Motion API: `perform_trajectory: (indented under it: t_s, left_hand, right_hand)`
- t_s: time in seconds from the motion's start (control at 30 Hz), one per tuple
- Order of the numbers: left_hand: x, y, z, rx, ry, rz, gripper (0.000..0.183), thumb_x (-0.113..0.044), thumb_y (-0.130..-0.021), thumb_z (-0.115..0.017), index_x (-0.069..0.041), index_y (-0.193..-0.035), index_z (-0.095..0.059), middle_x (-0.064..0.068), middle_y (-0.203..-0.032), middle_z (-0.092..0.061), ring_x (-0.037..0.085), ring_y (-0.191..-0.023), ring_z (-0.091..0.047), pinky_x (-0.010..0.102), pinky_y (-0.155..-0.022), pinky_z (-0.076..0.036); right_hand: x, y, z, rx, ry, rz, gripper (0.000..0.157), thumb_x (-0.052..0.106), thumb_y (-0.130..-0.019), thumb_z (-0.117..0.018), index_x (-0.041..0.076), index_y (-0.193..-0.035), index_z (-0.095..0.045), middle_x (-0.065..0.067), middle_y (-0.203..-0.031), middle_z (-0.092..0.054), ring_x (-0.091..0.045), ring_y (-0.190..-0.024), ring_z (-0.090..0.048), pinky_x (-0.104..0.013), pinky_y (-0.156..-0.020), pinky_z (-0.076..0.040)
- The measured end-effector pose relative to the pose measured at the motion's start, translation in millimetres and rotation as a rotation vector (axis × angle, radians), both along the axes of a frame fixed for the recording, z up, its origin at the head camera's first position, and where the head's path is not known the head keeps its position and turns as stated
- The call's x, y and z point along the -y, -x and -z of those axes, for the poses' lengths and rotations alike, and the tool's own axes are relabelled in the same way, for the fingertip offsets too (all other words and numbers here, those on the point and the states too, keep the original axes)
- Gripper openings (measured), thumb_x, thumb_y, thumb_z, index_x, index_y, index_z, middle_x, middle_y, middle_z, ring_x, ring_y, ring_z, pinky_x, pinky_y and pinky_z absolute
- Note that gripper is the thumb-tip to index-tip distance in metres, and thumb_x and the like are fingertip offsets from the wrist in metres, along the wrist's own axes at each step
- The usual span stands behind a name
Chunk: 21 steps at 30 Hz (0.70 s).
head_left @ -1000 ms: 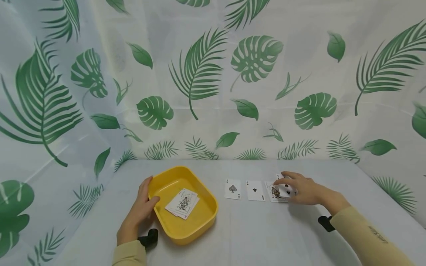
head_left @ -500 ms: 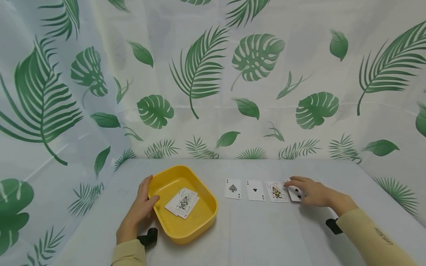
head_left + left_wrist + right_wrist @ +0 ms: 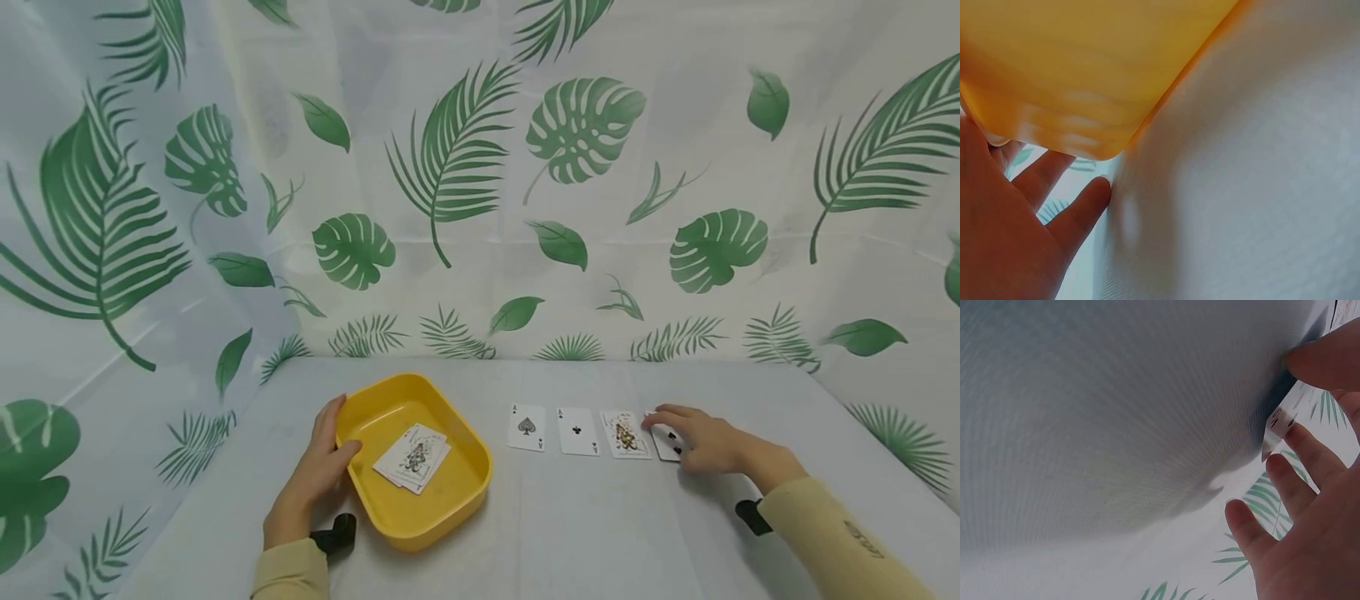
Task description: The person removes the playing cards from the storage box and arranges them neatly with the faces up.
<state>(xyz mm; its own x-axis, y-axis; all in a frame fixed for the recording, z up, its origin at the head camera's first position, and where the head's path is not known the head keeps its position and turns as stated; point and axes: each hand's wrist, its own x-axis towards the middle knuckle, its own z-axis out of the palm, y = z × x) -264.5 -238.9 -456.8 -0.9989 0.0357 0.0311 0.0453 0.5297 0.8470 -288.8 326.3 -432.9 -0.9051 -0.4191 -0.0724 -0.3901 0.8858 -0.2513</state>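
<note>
My left hand (image 3: 315, 471) grips the left side of a yellow plastic tray (image 3: 450, 521), thumb over its rim; in the left wrist view, fingers lie along the tray's outer wall (image 3: 1091, 69). At the right end of a row of face-up cards, my right hand (image 3: 716, 446) pinches a playing card (image 3: 666, 443) with black pips, low at the table and partly covered by the hand. In the right wrist view a corner of this card (image 3: 1277, 423) shows between thumb and fingers. To its left lie a colourful joker (image 3: 626, 435), an ace of clubs (image 3: 577, 432) and an ace of spades (image 3: 527, 428).
Inside the tray lies a small stack of cards (image 3: 417, 458) with a joker on top. A pale cloth covers the table (image 3: 570, 533). White curtains with green leaf prints (image 3: 465, 292) hang behind and at both sides.
My right hand has moved right with the pip card, from over the joker to the row's right end, uncovering the joker. The left hand and tray stay in place.
</note>
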Motion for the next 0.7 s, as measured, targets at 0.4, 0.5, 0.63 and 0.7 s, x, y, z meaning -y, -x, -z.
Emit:
perform_trajectory:
  t_s: [0.4, 0.5, 0.63, 0.7]
  left_hand:
    - [0.2, -0.8, -2.3, 0.006, -0.002, -0.009, 0.08, -0.011, -0.094, -0.05, -0.009, -0.162, -0.007, 0.015, -0.167, 0.0, 0.034, -0.15, -0.015, 0.054, -0.119, -0.014]
    - [-1.0, -0.9, -2.3, 0.008, -0.012, -0.012, 0.081, -0.011, -0.094, -0.051, -0.01, -0.162, -0.007, 0.015, -0.167, -0.001, 0.034, -0.149, -0.016, 0.054, -0.119, -0.015]
    - [-1.3, 0.1, -0.9, 0.0, -0.015, -0.011, 0.081, -0.01, -0.093, -0.051, -0.01, -0.162, -0.007, 0.014, -0.167, -0.001, 0.034, -0.15, -0.015, 0.054, -0.119, -0.015]
    - [-1.3, 0.3, -0.2, -0.003, -0.016, -0.012, 0.081, -0.01, -0.093, -0.051, -0.01, -0.162, -0.007, 0.014, -0.167, -0.001, 0.034, -0.15, -0.015, 0.054, -0.119, -0.015]
  right_hand:
    - [15.9, 0.7, -20.4, -0.075, 0.125, -0.051, 0.07, -0.001, -0.066, -0.061, 0.016, -0.133, -0.059, -0.028, -0.151, -0.039, -0.056, -0.134, -0.035, -0.075, -0.094, -0.036]
    - [35.1, -0.7, -32.9, -0.09, 0.13, -0.073, 0.067, -0.001, -0.071, -0.061, 0.016, -0.136, -0.058, -0.025, -0.152, -0.039, -0.053, -0.136, -0.034, -0.076, -0.096, -0.035]
    - [62.8, -1.1, -45.8, -0.091, 0.131, -0.107, 0.062, 0.005, -0.079, -0.065, 0.017, -0.14, -0.056, -0.023, -0.154, -0.038, -0.052, -0.137, -0.034, -0.075, -0.097, -0.034]
    - [74.2, 0.6, -49.6, -0.099, 0.133, -0.134, 0.061, 0.008, -0.082, -0.066, 0.017, -0.141, -0.055, -0.023, -0.154, -0.039, -0.051, -0.137, -0.036, -0.074, -0.098, -0.035]
